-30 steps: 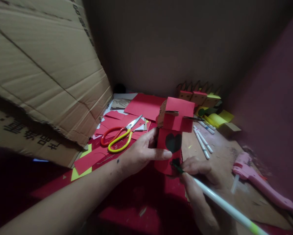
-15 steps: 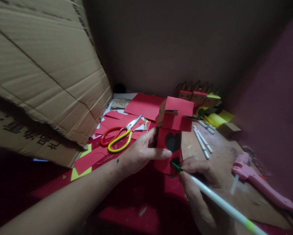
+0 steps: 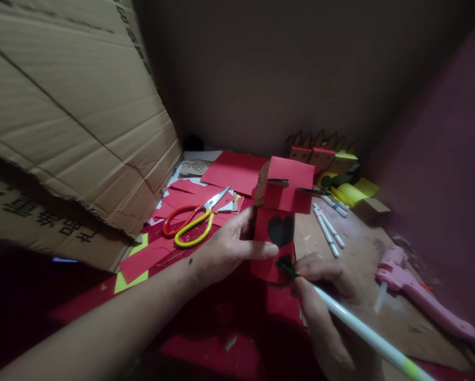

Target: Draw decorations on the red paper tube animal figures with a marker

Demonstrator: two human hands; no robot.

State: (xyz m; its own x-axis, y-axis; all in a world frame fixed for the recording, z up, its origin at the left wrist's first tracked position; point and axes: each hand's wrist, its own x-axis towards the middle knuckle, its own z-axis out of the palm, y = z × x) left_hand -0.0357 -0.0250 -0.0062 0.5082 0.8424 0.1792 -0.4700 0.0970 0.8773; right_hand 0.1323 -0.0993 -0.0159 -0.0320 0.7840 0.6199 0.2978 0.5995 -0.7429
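A red paper figure [image 3: 289, 182] with a boxy head and a curved body stands upright in my left hand [image 3: 231, 246], whose thumb lies across the body's front. On that body is a dark heart, with a smaller dark patch below it. My right hand [image 3: 325, 296] pinches a white marker [image 3: 360, 328] with a green tip. The tip touches the body at the lower dark patch. Scissors [image 3: 198, 219] with one red and one yellow handle lie open left of the figure, on red paper pieces [image 3: 185, 196].
A big cardboard sheet [image 3: 74, 106] leans at the left. Several small paper figures [image 3: 320, 159] stand at the back right, near yellow paper [image 3: 356, 193]. White markers [image 3: 327, 230] and a pink glue gun [image 3: 420, 296] lie on a brown board at the right.
The marker and my right hand have shifted very slightly at the lower dark patch. My left hand and the figure look the same.
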